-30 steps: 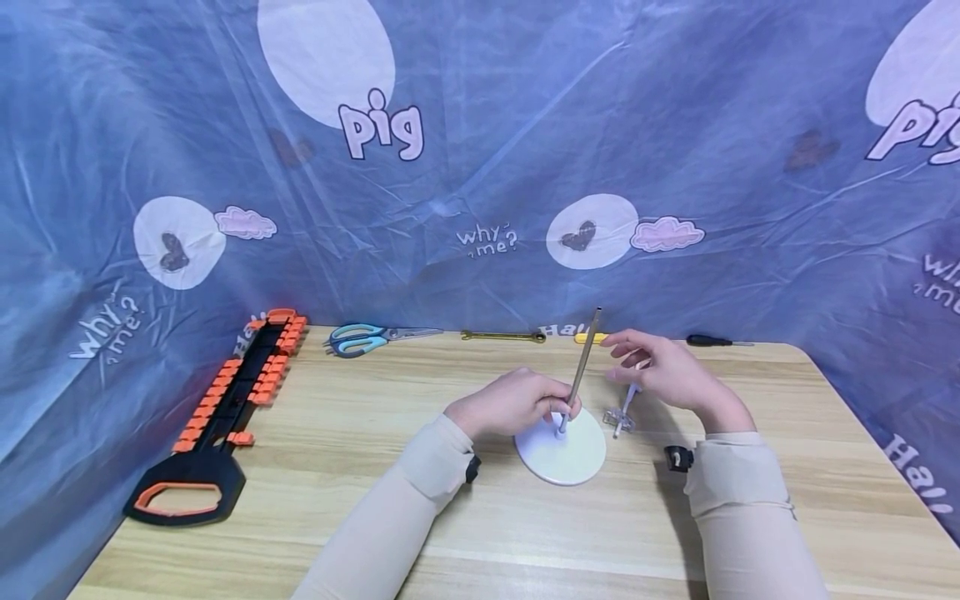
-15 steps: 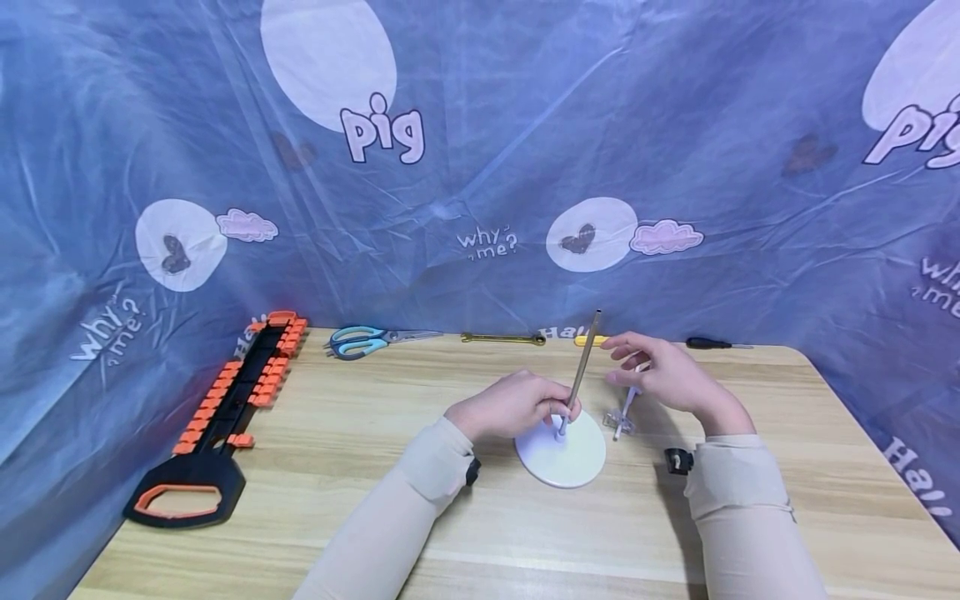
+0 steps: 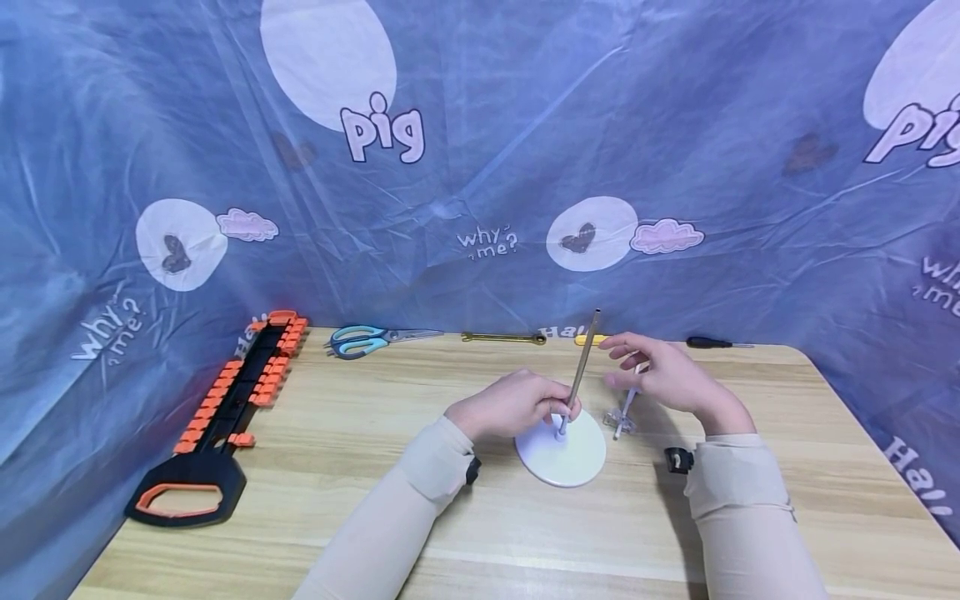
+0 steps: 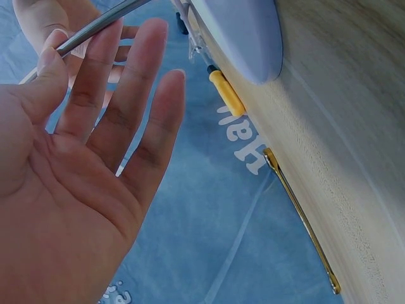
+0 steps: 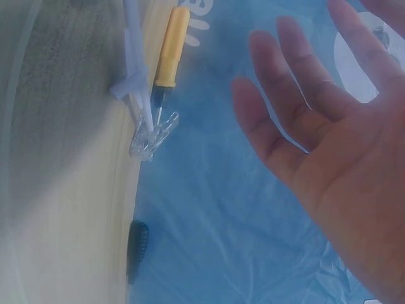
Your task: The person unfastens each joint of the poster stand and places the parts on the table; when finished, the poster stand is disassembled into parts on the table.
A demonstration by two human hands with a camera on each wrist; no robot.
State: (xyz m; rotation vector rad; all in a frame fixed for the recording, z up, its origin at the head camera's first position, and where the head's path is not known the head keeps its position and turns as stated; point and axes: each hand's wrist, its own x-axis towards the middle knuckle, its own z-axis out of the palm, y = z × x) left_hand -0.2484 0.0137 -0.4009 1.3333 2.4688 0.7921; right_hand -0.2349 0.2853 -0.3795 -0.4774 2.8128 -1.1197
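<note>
My left hand [image 3: 517, 404] pinches a thin metal rod [image 3: 585, 354] low down, between thumb and index finger. The rod leans slightly to the right and rises from a round white base [image 3: 562, 462]. In the left wrist view the other fingers [image 4: 142, 82] are stretched out, and the rod [image 4: 95, 31] crosses the thumb tip. My right hand [image 3: 671, 371] hovers right of the rod with fingers loosely bent and spread, apart from it. Below that hand is a white stick [image 3: 630, 400] with a clear plastic piece [image 3: 619, 421]; its upper end is partly hidden.
Along the back edge lie blue-handled scissors [image 3: 360, 340], a brass-coloured wrench [image 3: 502, 337], a yellow-handled screwdriver [image 5: 171, 50] and a black-handled screwdriver [image 3: 708, 342]. A black and orange rack [image 3: 240, 400] stands at the left. A printed blue cloth [image 3: 480, 150] encloses the table.
</note>
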